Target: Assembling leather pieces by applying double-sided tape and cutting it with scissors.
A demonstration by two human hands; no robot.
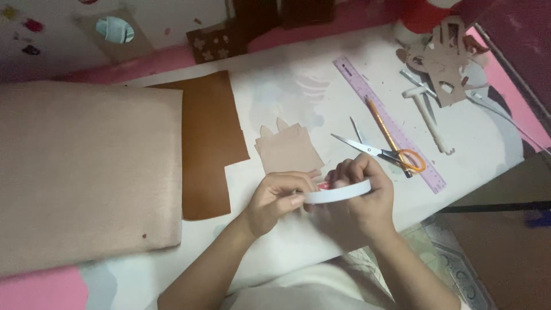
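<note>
White tape roll (338, 192): thin ring seen nearly edge-on, flat white band, slightly tilted; sits at about 6 o'clock of the work surface, held just above it.
Right hand (364, 195): fingers curled over the roll from the far side, closed around it; a red-tipped nail shows at the roll's left end.
Left hand (281, 198): fingers bent in, thumb and fingertips pressed against the roll's left end at 9 o'clock of the ring; pinching there, whether on a loose tape end or the rim I cannot tell.
Beige cut piece (288, 150): felt-like panel with two small ear shapes on top, flat at 12 o'clock of the hands, just beside them.
Brown sheet (208, 143): at 10 o'clock of the hands, one corner notched out, its left edge under the big beige fabric.
Beige fabric (86, 172): large folded sheet, 9 o'clock, well apart.
Scissors (381, 152): orange handles, blades open, 2 o'clock of the right hand, near.
Pencil (387, 135): orange, lying across the scissors and along the ruler.
Purple ruler (390, 132): diagonal, beneath both.
Scraps (445, 63): beige offcuts, 1 o'clock, far corner.
Table (482, 143): white top, pink edge.
</note>
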